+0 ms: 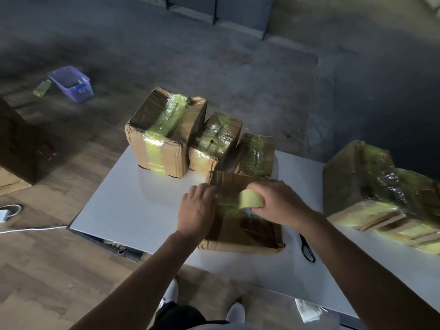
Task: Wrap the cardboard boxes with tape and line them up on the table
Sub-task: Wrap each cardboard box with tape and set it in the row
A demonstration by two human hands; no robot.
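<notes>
Three taped boxes [162,139] stand just behind your box [250,232], scissors [307,246] beside it on the bench [123,206]. It is brown with yellow tape [227,208]. Your left grip [197,210] presses it flat-fingered, and your right grip [281,206] holds the tape roll [251,198].

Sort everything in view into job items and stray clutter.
Job: cardboard box under the left hand, yellow tape roll in the right hand, three taped boxes behind, taped pile at right, scissors.
Stray: purple basket, white cable.

1 wide-angle view from the person's head, at the near edge of the white table [123,201], facing forward and steeply down, close above it, floor [238,67] filling the far half
</notes>
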